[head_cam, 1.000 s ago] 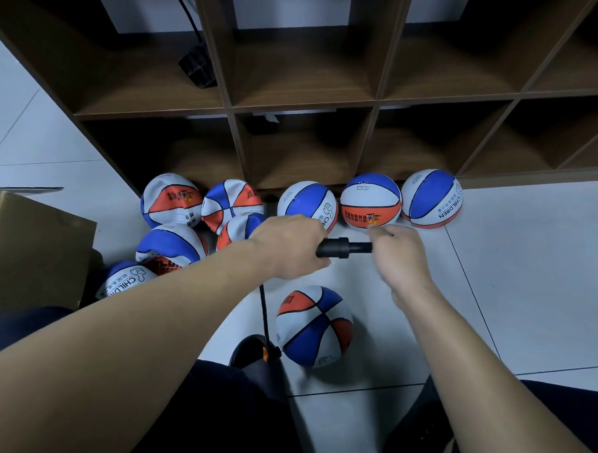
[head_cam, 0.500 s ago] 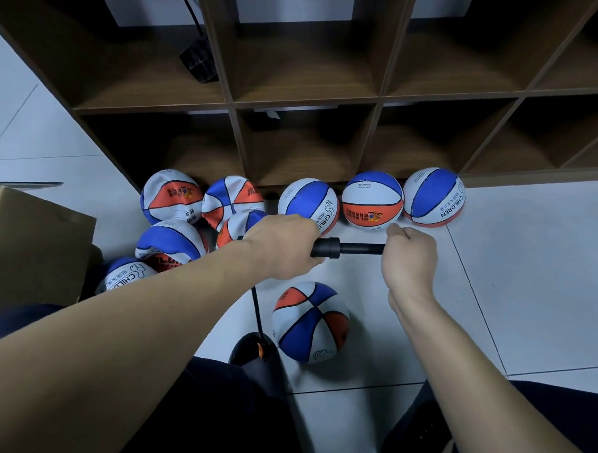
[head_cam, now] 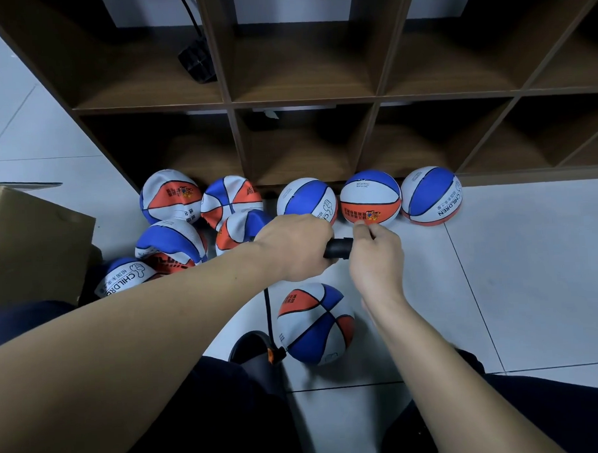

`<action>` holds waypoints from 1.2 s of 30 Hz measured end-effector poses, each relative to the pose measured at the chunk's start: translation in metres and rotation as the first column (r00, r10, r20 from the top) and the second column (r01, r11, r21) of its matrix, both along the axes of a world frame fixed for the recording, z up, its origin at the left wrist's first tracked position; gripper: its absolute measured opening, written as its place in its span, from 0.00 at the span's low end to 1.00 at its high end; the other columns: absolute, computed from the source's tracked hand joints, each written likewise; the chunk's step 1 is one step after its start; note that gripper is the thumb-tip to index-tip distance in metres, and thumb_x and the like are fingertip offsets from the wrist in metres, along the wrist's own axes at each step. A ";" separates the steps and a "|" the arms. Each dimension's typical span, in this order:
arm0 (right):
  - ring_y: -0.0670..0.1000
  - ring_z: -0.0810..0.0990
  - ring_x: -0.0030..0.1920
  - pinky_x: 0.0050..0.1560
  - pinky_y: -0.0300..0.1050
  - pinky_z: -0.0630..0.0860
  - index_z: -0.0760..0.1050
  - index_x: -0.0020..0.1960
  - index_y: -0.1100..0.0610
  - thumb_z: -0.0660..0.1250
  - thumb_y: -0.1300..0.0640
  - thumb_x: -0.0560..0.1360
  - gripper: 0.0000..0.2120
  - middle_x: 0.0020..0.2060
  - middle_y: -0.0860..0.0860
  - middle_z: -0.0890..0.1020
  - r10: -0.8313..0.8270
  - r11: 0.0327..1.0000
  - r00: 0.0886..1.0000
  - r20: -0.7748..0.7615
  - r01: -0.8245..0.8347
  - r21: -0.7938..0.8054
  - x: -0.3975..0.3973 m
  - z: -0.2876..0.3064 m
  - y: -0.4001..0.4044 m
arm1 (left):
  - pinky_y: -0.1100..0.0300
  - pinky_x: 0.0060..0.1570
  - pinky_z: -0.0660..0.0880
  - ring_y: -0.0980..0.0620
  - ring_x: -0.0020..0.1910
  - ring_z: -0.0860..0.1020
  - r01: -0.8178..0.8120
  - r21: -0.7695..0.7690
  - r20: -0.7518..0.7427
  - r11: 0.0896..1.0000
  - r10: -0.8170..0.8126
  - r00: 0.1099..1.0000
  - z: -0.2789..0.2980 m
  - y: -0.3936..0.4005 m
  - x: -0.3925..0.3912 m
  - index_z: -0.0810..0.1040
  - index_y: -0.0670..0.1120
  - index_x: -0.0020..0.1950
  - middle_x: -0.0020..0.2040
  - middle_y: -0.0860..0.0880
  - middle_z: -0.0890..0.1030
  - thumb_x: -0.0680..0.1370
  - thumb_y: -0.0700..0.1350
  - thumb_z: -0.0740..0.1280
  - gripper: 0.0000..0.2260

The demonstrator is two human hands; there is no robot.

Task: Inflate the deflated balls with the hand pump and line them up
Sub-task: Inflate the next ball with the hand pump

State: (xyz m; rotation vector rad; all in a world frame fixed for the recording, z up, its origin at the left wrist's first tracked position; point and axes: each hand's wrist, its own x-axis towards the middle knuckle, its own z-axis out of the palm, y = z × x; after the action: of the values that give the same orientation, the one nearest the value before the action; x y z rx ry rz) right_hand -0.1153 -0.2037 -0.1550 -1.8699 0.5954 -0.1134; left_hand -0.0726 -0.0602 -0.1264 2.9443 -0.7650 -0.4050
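My left hand (head_cam: 296, 247) grips the barrel of the black hand pump (head_cam: 339, 248), held level above the floor. My right hand (head_cam: 376, 257) grips the pump's handle, pushed in close against the barrel. A thin black hose (head_cam: 268, 313) hangs from the pump down to a red, white and blue ball (head_cam: 315, 323) on the tiles below my hands. Three round balls stand in a row against the shelf base: one (head_cam: 303, 200), a second (head_cam: 370, 197) and a third (head_cam: 431, 195). Several dented, soft balls (head_cam: 169, 197) lie in a heap at the left.
A dark wooden cubby shelf (head_cam: 374, 96) rises behind the balls, with a black plug and cable (head_cam: 198, 64) in one compartment. A cardboard box (head_cam: 27, 238) stands at the left. My dark trouser knees and a black shoe (head_cam: 251, 348) fill the bottom.
My right hand has pushed the handle leftwards into the barrel, so the rod seen half a second ago is hidden. The left hand and the balls have stayed put.
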 end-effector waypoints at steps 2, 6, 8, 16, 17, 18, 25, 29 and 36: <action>0.52 0.70 0.36 0.37 0.47 0.67 0.71 0.39 0.59 0.63 0.53 0.85 0.17 0.33 0.50 0.73 0.056 0.998 0.997 -0.044 -0.055 0.035 -0.001 -0.001 -0.002 | 0.55 0.34 0.73 0.50 0.35 0.78 0.019 0.009 -0.013 1.000 -0.019 1.000 -0.003 0.005 0.002 0.78 0.52 0.44 0.36 0.52 0.78 0.82 0.57 0.66 0.12; 0.52 0.68 0.35 0.39 0.48 0.67 0.72 0.42 0.64 0.65 0.53 0.83 0.17 0.32 0.51 0.71 0.129 0.991 0.986 -0.104 -0.125 0.045 0.003 0.000 -0.016 | 0.56 0.33 0.71 0.50 0.37 0.79 0.032 -0.002 -0.040 0.999 -0.032 0.999 -0.007 0.012 0.005 0.79 0.53 0.46 0.37 0.52 0.79 0.82 0.57 0.68 0.10; 0.54 0.66 0.34 0.37 0.48 0.63 0.68 0.35 0.57 0.66 0.53 0.81 0.18 0.30 0.50 0.68 0.084 0.996 0.989 -0.126 -0.079 0.044 0.008 0.003 -0.033 | 0.56 0.34 0.71 0.50 0.38 0.79 0.016 -0.011 -0.051 1.000 -0.016 0.999 -0.006 0.017 0.008 0.77 0.54 0.45 0.38 0.53 0.79 0.81 0.57 0.68 0.10; 0.54 0.59 0.35 0.36 0.49 0.58 0.61 0.33 0.52 0.66 0.59 0.77 0.18 0.25 0.44 0.61 -0.229 0.957 0.965 -0.128 0.248 0.153 0.018 0.010 -0.070 | 0.56 0.32 0.69 0.49 0.37 0.79 -0.018 0.039 -0.016 0.999 0.018 1.000 0.003 0.025 0.014 0.75 0.53 0.41 0.37 0.51 0.79 0.82 0.57 0.67 0.13; 0.54 0.59 0.35 0.37 0.51 0.57 0.59 0.33 0.52 0.65 0.59 0.77 0.19 0.24 0.44 0.60 -0.256 0.953 0.960 -0.108 0.270 0.140 0.015 0.008 -0.063 | 0.57 0.31 0.67 0.49 0.37 0.78 -0.008 0.054 0.012 0.998 0.007 1.000 0.004 0.022 0.012 0.75 0.53 0.41 0.37 0.51 0.79 0.82 0.58 0.67 0.14; 0.54 0.58 0.35 0.38 0.51 0.57 0.58 0.33 0.52 0.64 0.60 0.77 0.19 0.23 0.44 0.59 -0.269 0.951 0.959 -0.094 0.280 0.133 0.012 0.006 -0.056 | 0.57 0.30 0.66 0.49 0.36 0.78 -0.005 0.063 0.031 0.998 0.003 1.000 0.005 0.020 0.010 0.75 0.53 0.41 0.37 0.51 0.79 0.83 0.58 0.66 0.14; 0.53 0.60 0.31 0.36 0.49 0.59 0.60 0.28 0.51 0.62 0.58 0.81 0.23 0.20 0.43 0.63 -0.198 0.975 0.980 -0.023 0.199 0.102 0.002 0.000 -0.024 | 0.57 0.31 0.66 0.50 0.34 0.77 -0.003 0.035 0.042 0.999 0.002 0.999 0.003 0.013 0.005 0.73 0.53 0.40 0.36 0.51 0.78 0.83 0.59 0.66 0.15; 0.53 0.64 0.32 0.37 0.50 0.62 0.60 0.31 0.51 0.62 0.55 0.82 0.22 0.24 0.44 0.66 -0.161 0.985 0.987 0.001 0.160 0.068 0.000 0.000 -0.011 | 0.57 0.31 0.66 0.49 0.33 0.77 0.003 0.010 0.044 1.000 -0.004 0.999 0.000 0.008 0.001 0.73 0.53 0.40 0.35 0.52 0.77 0.83 0.59 0.65 0.16; 0.52 0.70 0.35 0.38 0.48 0.67 0.68 0.35 0.53 0.61 0.55 0.84 0.19 0.33 0.49 0.73 -0.088 0.995 0.996 -0.002 0.088 0.046 -0.006 0.002 0.003 | 0.57 0.31 0.65 0.51 0.33 0.75 0.038 0.014 0.070 0.999 -0.038 0.997 -0.002 -0.003 -0.002 0.71 0.53 0.40 0.36 0.53 0.76 0.83 0.58 0.66 0.15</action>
State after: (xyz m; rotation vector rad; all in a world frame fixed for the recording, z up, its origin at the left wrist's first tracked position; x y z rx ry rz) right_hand -0.1209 -0.2003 -0.1531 -1.7992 0.6750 -0.1567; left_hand -0.0746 -0.0630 -0.1279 2.9742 -0.8306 -0.3110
